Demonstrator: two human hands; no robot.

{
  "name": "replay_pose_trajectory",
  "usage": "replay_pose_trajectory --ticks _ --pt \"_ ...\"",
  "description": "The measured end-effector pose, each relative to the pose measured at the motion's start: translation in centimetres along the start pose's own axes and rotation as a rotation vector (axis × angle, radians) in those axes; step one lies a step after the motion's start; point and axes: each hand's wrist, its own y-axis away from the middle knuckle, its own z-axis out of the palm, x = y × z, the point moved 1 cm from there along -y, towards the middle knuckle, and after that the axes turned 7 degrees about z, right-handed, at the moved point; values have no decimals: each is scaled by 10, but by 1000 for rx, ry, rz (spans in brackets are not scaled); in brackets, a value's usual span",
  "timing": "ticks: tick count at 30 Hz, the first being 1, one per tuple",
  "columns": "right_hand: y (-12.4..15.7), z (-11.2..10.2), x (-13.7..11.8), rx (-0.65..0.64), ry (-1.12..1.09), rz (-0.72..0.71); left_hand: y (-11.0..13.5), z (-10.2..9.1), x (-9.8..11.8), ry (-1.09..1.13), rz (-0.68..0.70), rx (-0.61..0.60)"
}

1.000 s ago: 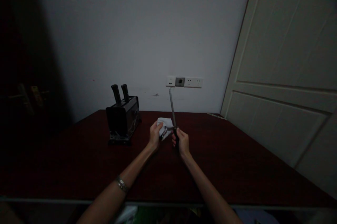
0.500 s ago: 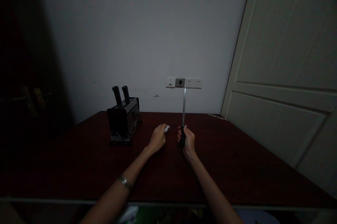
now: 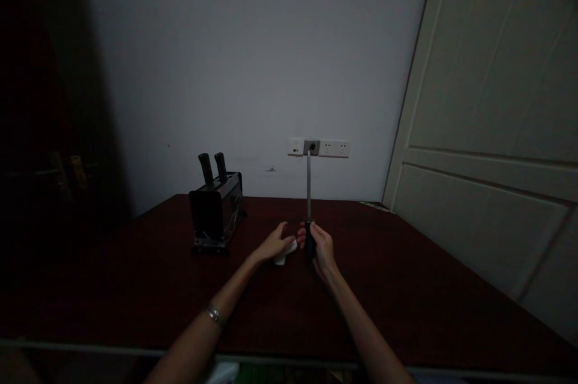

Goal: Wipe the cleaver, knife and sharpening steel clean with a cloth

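Observation:
My right hand [image 3: 324,247] is wrapped round the black handle of a honing steel [image 3: 309,188], whose thin grey rod points straight up. Just to its left, my left hand [image 3: 273,243] holds a crumpled white tissue or cloth [image 3: 280,259] under its palm, with the thumb raised. The white piece comes close to the handle of the steel; whether it touches I cannot tell. Left of both hands, a dark knife block [image 3: 206,216] stands on the dark red table [image 3: 361,288], with two black-handled knives [image 3: 220,166] in its top.
Behind the table rises a pale wall [image 3: 253,71] with a row of sockets and switches [image 3: 334,148]. A white panelled door [image 3: 487,101] stands at the right. The table's front edge [image 3: 112,348] runs below my forearms. The left side is very dark.
My left hand has turned over, thumb now up, and the white piece hangs lower beneath it. The steel has shifted slightly left with my right hand. The view has tilted a little.

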Motion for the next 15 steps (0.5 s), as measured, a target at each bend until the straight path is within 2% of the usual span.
replay_pose_trajectory --ticks 2,3,5,7,11,13,15 --pt "3 6 -5 -33 -3 29 -1 -12 8 -50 14 115" --pt "5 9 -9 -53 -2 41 1 -20 15 -104 75 175" --pt "8 17 -17 -98 3 57 9 -40 37 -226 305 283" --pt "12 27 -27 -134 -3 68 22 -59 64 -336 562 329" --pt "18 49 -44 -117 -49 61 46 -83 115 -576 1042 201" --pt "22 61 -52 -126 -68 65 53 -88 133 -680 1208 106" --pt "28 72 -58 -168 -65 107 56 -90 144 -769 1303 39"
